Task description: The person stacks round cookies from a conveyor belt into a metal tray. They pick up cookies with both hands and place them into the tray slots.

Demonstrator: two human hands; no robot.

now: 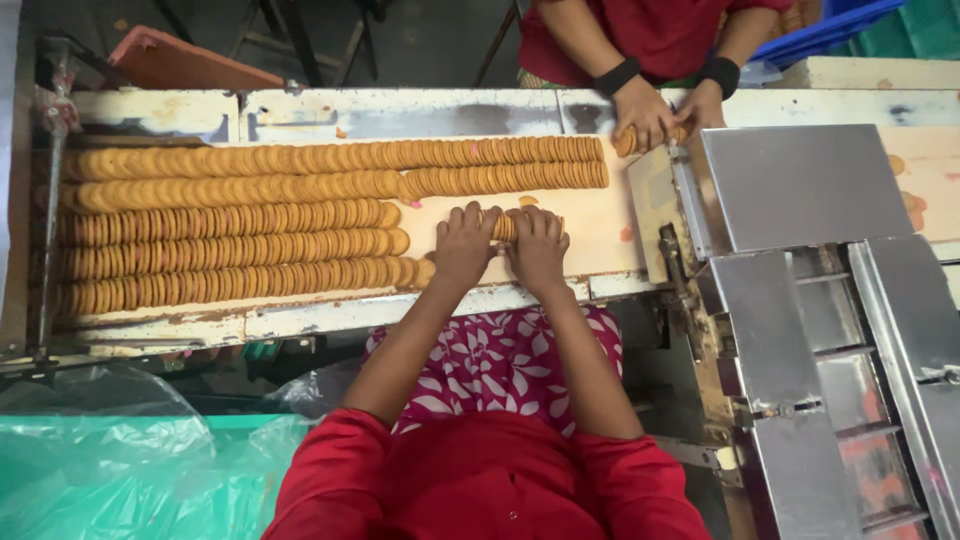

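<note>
Firstly, on the left side of the conveyor table [400,318], five long rows of round biscuits [230,215] lie on edge, closely packed. Just right of the lower rows, the left hand [464,243] and the right hand [537,247] press from both sides on a short stack of biscuits [503,226], so both hands are closed around it. The stack rests on the pale belt, between the palms. Further right, across the table, a co-worker's hands [660,112] hold another small stack [628,141]. At the far right stands a metal chute [800,185].
</note>
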